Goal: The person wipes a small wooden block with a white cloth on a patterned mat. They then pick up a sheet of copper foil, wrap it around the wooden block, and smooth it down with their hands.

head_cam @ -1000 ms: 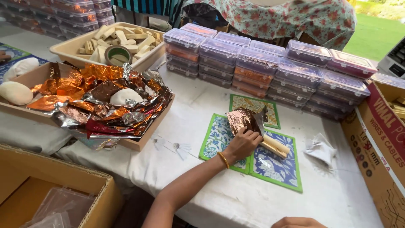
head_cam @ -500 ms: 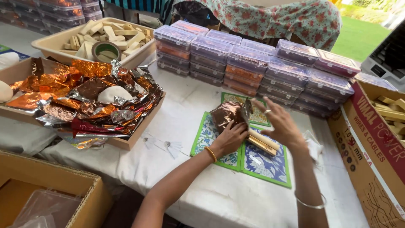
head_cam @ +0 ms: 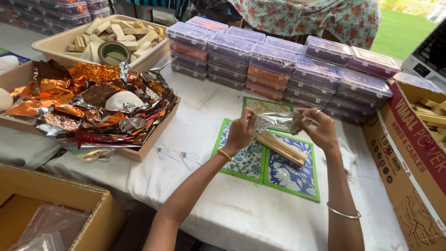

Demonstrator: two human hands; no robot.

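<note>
Both my hands, left hand (head_cam: pixel 240 132) and right hand (head_cam: pixel 319 128), pinch the foil sheet (head_cam: pixel 275 122) stretched over wooden sticks (head_cam: pixel 281 147), wrapping barely started, sticks still bare.

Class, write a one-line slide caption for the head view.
Left hand and right hand stretch a silver foil sheet above wooden sticks on patterned mats.

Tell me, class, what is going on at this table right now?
A person stretches a sheet of silver foil between the left hand and right hand, just above a few pale wooden sticks lying on blue patterned mats with green borders. To the left sits a cardboard tray of crumpled copper and silver foil. Behind the hands stand stacks of lidded clear plastic boxes on the white-covered table.
</note>
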